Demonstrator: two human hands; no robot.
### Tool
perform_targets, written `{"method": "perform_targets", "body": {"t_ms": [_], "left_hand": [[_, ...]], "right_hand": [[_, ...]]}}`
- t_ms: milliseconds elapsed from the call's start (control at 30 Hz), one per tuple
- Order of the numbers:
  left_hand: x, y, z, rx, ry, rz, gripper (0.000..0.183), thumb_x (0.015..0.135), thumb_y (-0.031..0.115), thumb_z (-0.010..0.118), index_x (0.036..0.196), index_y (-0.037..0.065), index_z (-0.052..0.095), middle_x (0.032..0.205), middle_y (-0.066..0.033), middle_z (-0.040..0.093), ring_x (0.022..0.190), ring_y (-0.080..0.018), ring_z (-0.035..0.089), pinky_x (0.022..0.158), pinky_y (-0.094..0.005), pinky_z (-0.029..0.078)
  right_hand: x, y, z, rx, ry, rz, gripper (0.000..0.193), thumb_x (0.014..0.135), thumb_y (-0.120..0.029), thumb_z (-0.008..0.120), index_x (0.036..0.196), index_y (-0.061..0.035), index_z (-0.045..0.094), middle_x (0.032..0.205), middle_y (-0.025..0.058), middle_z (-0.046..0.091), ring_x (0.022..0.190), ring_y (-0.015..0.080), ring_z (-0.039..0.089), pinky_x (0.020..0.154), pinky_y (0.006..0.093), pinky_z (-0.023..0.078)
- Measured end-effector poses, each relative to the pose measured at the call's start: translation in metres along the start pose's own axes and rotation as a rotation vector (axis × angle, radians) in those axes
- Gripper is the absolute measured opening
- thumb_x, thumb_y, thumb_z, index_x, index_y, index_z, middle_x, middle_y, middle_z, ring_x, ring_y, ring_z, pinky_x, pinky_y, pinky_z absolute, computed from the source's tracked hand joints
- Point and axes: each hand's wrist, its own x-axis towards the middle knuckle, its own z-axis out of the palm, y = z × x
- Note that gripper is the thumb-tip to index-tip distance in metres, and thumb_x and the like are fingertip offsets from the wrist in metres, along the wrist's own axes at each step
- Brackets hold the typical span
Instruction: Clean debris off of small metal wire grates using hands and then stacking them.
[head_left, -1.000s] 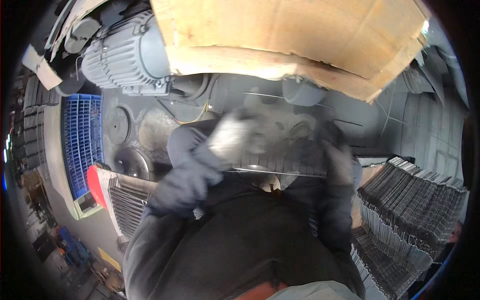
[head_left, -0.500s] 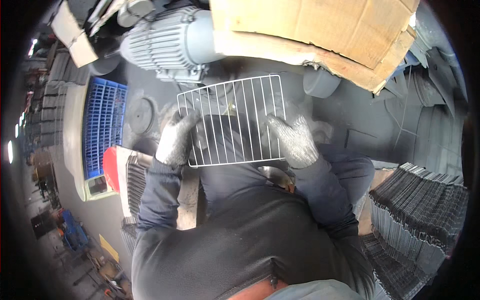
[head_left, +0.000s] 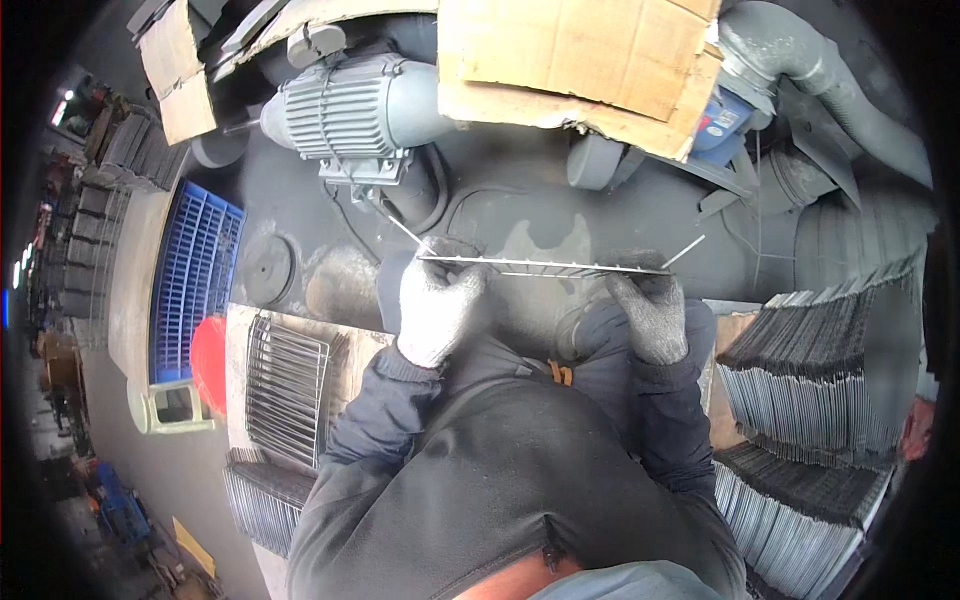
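Observation:
A wire rack [head_left: 540, 265] of thin metal rods is held level in front of me, seen nearly edge-on. Its two side rods slant up and outward past my hands. My left hand [head_left: 438, 310], in a pale knitted glove, grips the left end. At the right end, my right hand [head_left: 652, 315], in a greyer glove, is closed round the edge. The fingers of both hands are partly hidden behind the rack. Below the rack are my knees and dark trousers.
A grey electric motor [head_left: 340, 105] and a cardboard sheet [head_left: 590, 60] lie ahead. Stacked wire racks [head_left: 800, 400] stand at right, near another person's hand [head_left: 915, 430]. More racks [head_left: 285, 390] lie at left, beside a red round object [head_left: 208, 365] and a blue crate [head_left: 195, 285].
The rack has tipped from facing me with its full grid to nearly edge-on. Both hands have shifted right in the picture with it, and the view has turned somewhat.

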Motion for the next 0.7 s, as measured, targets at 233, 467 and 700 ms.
{"method": "perform_targets", "body": {"t_ms": [233, 467, 700], "left_hand": [[-0.003, 0.007, 0.028, 0.015, -0.036, 0.144, 0.018, 0.091, -0.009, 0.073, 0.105, 0.001, 0.066, 0.117, -0.0108, 0.072, 0.101, -0.0146, 0.066, 0.090, -0.0283, 0.054], [-0.005, 0.012, 0.038, 0.145, -0.057, 0.139, 0.048, 0.088, -0.005, 0.076, 0.134, -0.003, 0.063, 0.131, -0.0155, 0.070, 0.115, -0.0217, 0.067, 0.104, -0.0346, 0.053], [-0.028, 0.019, 0.012, -0.046, -0.030, 0.034, 0.054, 0.094, -0.010, 0.070, 0.146, -0.003, 0.058, 0.132, -0.0150, 0.069, 0.117, -0.0216, 0.068, 0.107, -0.0340, 0.054]], "right_hand": [[-0.015, 0.003, -0.023, -0.047, 0.080, -0.212, 0.026, 0.092, 0.008, 0.078, 0.117, 0.0004, 0.075, 0.115, 0.0111, 0.078, 0.110, 0.0201, 0.072, 0.097, 0.0337, 0.059], [-0.028, -0.019, -0.039, -0.086, 0.312, -0.100, 0.029, 0.090, 0.009, 0.078, 0.116, -0.0005, 0.073, 0.116, 0.0112, 0.074, 0.105, 0.0194, 0.071, 0.096, 0.0344, 0.059], [-0.076, -0.191, -0.164, -0.081, 1.088, -1.315, 0.017, 0.102, 0.004, 0.068, 0.119, 0.0053, 0.068, 0.116, 0.0145, 0.076, 0.099, 0.0205, 0.073, 0.086, 0.0342, 0.061]]}}
